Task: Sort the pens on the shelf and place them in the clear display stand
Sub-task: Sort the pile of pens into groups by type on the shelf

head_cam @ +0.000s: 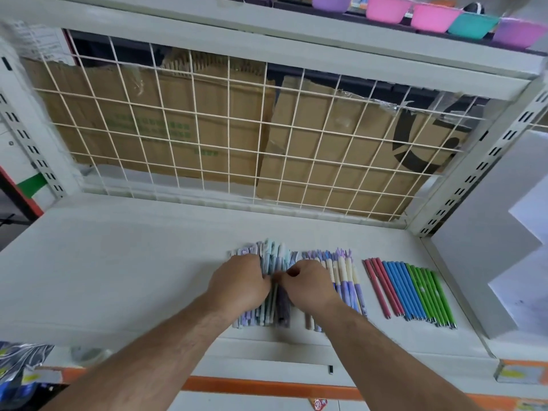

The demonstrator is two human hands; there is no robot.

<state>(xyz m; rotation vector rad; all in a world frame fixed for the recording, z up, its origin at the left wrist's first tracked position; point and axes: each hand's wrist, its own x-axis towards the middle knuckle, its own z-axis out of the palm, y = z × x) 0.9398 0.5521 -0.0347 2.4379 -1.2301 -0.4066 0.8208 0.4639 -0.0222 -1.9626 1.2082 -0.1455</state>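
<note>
White metal shelf board fills the lower half of the head view. At 6 o'clock on it lies a mixed heap of pastel teal and purple plastic pens, tips toward the camera. The left hand has its fingers curled down onto the heap's 9 o'clock side. The right hand is curled on its 3 o'clock side, thumb and fingers nipping pens where the two hands meet. Just beside, at 3 o'clock of the right hand, is a row of cream-and-purple pens. Well apart at 4 o'clock is a flat row of slim pens: red, blue, green. A pale stepped stand sits at 3 o'clock; material unclear. At 12 o'clock a white wire grid fronts brown cardboard boxes. Coloured plastic bowls sit at 1 o'clock.
</note>
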